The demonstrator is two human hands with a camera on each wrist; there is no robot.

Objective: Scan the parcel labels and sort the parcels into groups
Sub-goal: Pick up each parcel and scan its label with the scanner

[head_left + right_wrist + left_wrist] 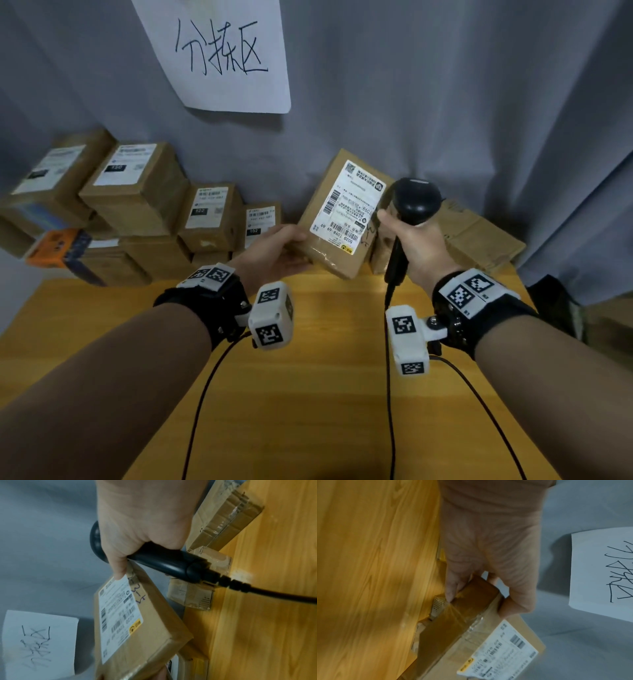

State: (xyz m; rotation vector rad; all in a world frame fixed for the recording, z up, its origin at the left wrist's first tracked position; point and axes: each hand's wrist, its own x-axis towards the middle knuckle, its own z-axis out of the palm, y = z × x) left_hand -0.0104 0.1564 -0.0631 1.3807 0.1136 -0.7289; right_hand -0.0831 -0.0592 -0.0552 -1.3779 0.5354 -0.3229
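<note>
Head view: from above and behind both forearms, facing forward and down across the yellow wooden worktop (308, 394) toward the grey curtain (445, 102). Left wrist view: rolled sideways, close along the left hand (488, 547), worktop at frame left. Right wrist view: rolled the opposite way, close along the right hand (142, 520), worktop at frame right. Shared by all three: the brown cardboard parcel with white label (337, 219) and the white handwritten paper sign (219, 51).

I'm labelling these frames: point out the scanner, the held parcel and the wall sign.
scanner (416, 200): head view, its black head.
held parcel (346, 205): head view, its white label.
wall sign (222, 51): head view, its handwriting.
</note>
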